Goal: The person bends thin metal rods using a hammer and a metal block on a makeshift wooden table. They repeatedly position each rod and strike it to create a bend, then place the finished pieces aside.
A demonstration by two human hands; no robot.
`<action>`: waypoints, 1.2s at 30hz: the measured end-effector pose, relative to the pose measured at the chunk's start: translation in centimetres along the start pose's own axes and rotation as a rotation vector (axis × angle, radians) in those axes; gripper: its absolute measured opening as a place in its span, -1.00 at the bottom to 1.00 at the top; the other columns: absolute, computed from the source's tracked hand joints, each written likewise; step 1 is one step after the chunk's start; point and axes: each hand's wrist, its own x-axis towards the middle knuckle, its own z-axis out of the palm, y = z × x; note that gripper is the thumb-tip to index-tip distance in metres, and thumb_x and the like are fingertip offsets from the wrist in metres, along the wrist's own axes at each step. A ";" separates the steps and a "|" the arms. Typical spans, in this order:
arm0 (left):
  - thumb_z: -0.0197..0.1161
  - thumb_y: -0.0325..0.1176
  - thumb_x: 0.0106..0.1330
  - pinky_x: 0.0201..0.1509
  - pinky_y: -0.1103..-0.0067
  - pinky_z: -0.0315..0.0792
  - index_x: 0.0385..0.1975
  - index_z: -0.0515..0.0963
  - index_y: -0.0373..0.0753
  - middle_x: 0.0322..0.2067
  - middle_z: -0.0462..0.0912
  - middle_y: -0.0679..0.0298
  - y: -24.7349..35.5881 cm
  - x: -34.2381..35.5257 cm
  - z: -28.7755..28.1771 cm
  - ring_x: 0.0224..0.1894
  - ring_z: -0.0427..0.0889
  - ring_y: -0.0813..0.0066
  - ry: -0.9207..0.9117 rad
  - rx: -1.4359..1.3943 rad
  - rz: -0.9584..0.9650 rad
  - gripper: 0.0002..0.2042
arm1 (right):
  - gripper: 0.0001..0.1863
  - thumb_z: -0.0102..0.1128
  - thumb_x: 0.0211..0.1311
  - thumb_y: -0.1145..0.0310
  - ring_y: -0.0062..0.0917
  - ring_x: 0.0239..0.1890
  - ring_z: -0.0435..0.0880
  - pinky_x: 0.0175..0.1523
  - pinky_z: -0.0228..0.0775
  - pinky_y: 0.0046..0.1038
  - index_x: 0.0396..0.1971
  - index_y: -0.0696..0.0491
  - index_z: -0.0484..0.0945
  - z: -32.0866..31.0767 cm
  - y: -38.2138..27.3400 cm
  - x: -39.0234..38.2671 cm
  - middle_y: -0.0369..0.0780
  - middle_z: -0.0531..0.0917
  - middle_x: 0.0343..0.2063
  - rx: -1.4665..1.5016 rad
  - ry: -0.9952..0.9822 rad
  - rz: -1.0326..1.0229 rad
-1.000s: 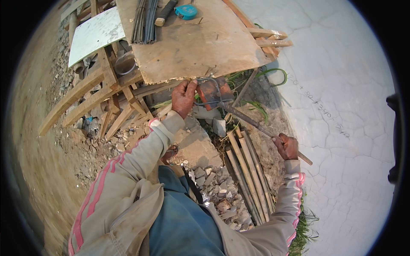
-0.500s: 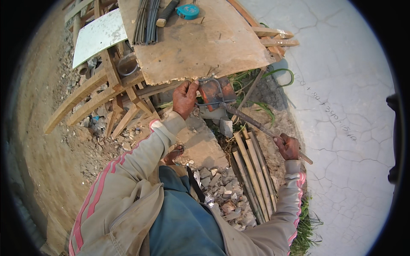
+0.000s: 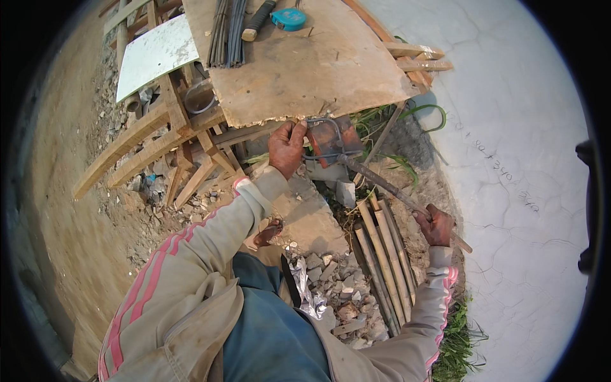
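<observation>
Rebar stirrup (image 3: 321, 137), thin bent steel loop, at front edge of plywood bench top (image 3: 299, 63), against rusty reddish bending block (image 3: 334, 137) fixed at that edge; partly hidden by left hand.

Packages, labels, signs: white rectangular board (image 3: 156, 54) lying tilted on wooden frame left of bench top, blank, speckled; teal round tape measure (image 3: 287, 18) at far edge of bench top, beside dark-handled tool (image 3: 258, 19); faint scratched markings on pale cracked concrete slab (image 3: 509, 159) to the right, too small to tell; crumpled silvery wrapper (image 3: 309, 293) on rubble near the knees.

Left hand (image 3: 286, 148): fingers curled tight around the stirrup wire just left of the block, thumb up against bench edge; narrow closed grip.

Right hand (image 3: 436, 224): fist closed around long rusty bending bar (image 3: 388, 188); bar slanting from the block down-right past the hand, far end sticking out beyond the fist.

Bundle of dark steel rods (image 3: 228, 32) lying lengthwise on bench top, left of tape measure; bamboo poles (image 3: 382, 261) lying side by side on ground between bar and knees; wooden trestle legs (image 3: 172, 146) under the bench, left; broken stone rubble (image 3: 331, 280) below; grass tufts (image 3: 455, 337) by right sleeve.
</observation>
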 end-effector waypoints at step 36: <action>0.19 -0.02 0.46 -0.33 0.58 0.62 -0.25 0.53 -0.10 -0.38 0.64 0.35 0.9 3.5 -4.8 -0.44 0.68 0.53 -0.776 -0.357 -0.462 -0.73 | -0.37 0.04 0.39 -0.22 -0.02 -0.49 0.57 -0.33 0.35 -0.12 -0.45 0.15 0.58 8.1 -33.1 -20.0 -0.01 0.56 -0.63 0.240 0.193 0.997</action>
